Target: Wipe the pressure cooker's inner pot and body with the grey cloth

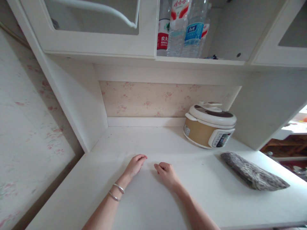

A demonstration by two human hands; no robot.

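Both of my hands rest on a white counter point(148, 140), close together near its middle. My left hand point(135, 164) lies palm down with the fingers curled under; two silver bangles point(116, 192) sit on that wrist. My right hand point(166, 174) also lies palm down, fingers curled into a loose fist. Neither hand holds anything that I can see. A gap of bare counter separates the two sets of knuckles.
A tan and white electric cooker point(209, 125) stands at the back right. A grey mottled folded cloth point(253, 174) lies on the counter at the right. Several water bottles point(185, 28) stand on the open shelf above. A cabinet door point(96, 25) hangs overhead at the left.
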